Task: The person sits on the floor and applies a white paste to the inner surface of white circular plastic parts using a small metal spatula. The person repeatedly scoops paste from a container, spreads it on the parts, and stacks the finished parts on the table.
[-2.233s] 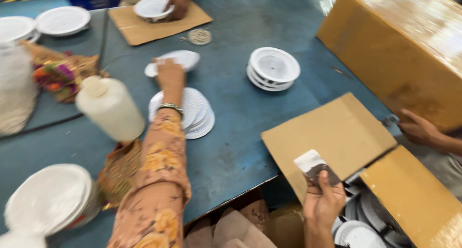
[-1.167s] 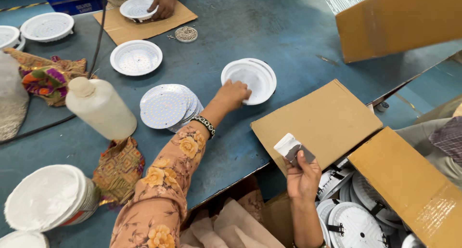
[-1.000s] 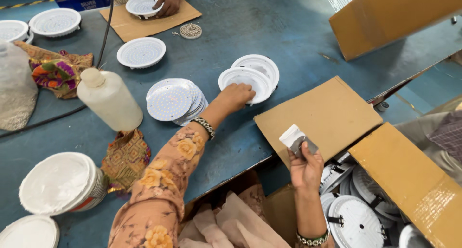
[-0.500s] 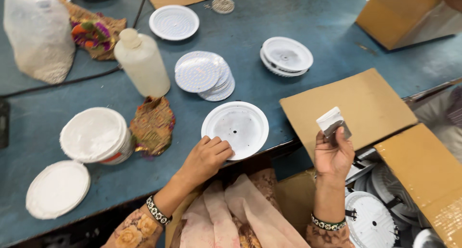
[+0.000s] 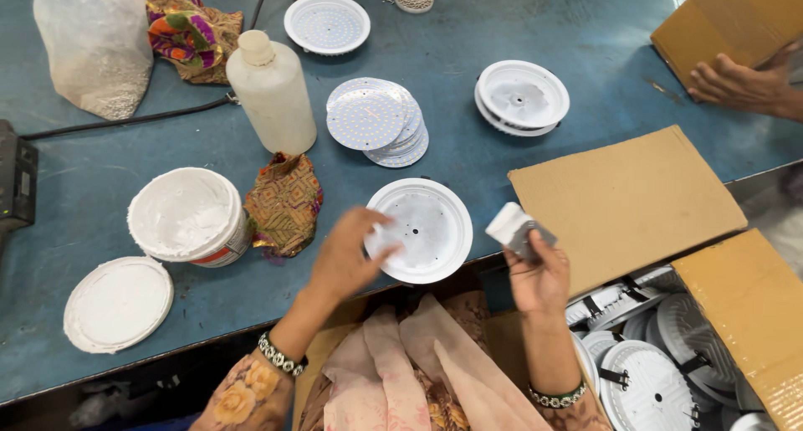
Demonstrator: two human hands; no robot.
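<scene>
The white round housing lies flat at the near edge of the blue table, under your left hand, whose fingers pinch its left rim. Your right hand, just to the right of it, is closed around a small white scraper, held up off the table. Past your left hand sits a stack of LED discs, with a white plastic bottle to their left. Left of your left hand lie a patterned cloth, an open tub of white paste and its lid. Beyond your right hand, flat cardboard covers the table edge, and another person's hand rests against a box.
</scene>
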